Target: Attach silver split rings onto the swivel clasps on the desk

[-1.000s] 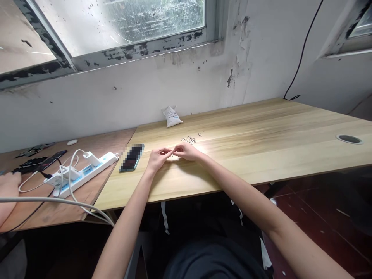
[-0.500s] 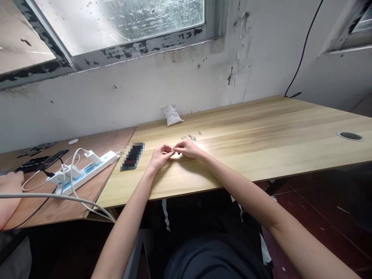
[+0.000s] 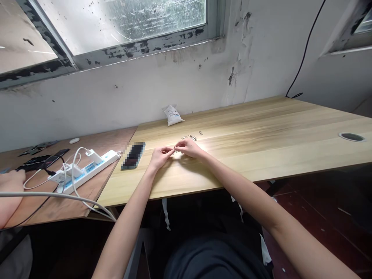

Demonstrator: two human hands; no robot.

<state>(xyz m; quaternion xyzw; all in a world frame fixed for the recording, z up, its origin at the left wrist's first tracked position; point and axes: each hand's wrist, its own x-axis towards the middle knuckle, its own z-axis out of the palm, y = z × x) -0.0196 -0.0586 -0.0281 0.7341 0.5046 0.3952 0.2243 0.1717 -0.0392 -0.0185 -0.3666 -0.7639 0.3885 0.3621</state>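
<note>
Thumb and fingers of the left hand (image 3: 160, 157) and the right hand (image 3: 188, 148) come together at the tips, pinching a small metal piece (image 3: 176, 151) between them, just above the table (image 3: 285, 135). The piece is too small, and too covered by fingers, to tell its shape or which part each hand has. The left wrist lies low, close to the wood; the right hand arches over from the other side.

Just beyond the grip, slightly right, lies a loose cluster of clasps (image 3: 192, 137), with a few more (image 3: 200, 133) a little apart on its far right. Farther out, straight beyond the grip, a white bag (image 3: 174, 116) leans near the wall (image 3: 145, 89).

Left of the grip, near the left hand, a phone (image 3: 133, 155) lies flat. Past it, on a lower-left brown table (image 3: 116, 135), sit a power strip (image 3: 90, 168) with white plugs and cables, a white case (image 3: 74, 140) and, at the far left, another person's hand (image 3: 13, 181).

Well to the right of the grip, a round grommet (image 3: 352, 137) is set in the table. A window (image 3: 87, 27) is above and beyond, to the left.
</note>
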